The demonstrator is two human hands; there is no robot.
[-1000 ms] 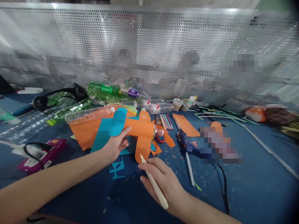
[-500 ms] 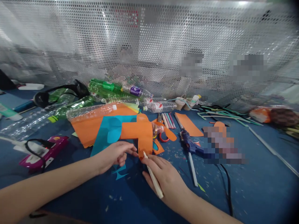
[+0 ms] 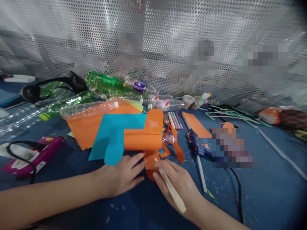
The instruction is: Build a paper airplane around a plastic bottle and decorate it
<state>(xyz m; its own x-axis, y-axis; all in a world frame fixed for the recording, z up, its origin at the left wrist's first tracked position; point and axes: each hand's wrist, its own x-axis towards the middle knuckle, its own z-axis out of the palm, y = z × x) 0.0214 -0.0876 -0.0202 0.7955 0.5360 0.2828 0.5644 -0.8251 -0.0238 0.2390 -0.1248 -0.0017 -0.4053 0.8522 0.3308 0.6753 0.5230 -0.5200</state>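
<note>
A bottle wrapped in orange paper (image 3: 141,139) lies in front of me like a toy plane, its clear neck (image 3: 169,139) pointing right. A star shows in pale lines on its upper orange wing (image 3: 154,121). At its left end hangs a rounded blue paper piece (image 3: 114,153). My right hand (image 3: 178,180) is closed around a white marker pen (image 3: 172,191), its tip on the lower orange wing (image 3: 150,167). Just left of that wing, my left hand (image 3: 126,174) has its fingers spread and grips nothing; whether its fingertips touch the paper I cannot tell.
Behind lie a blue sheet (image 3: 107,126), an orange sheet (image 3: 82,131) and several plastic bottles (image 3: 69,103). Several markers (image 3: 176,120) and a blue glue gun (image 3: 198,145) are to the right. A magenta power strip (image 3: 45,156) lies left, below a perforated metal screen (image 3: 163,48).
The orange bottle has rolled or tilted, so the upper wing with its star now shows fully. My left hand has moved nearer and spread its fingers. The marker has shifted right.
</note>
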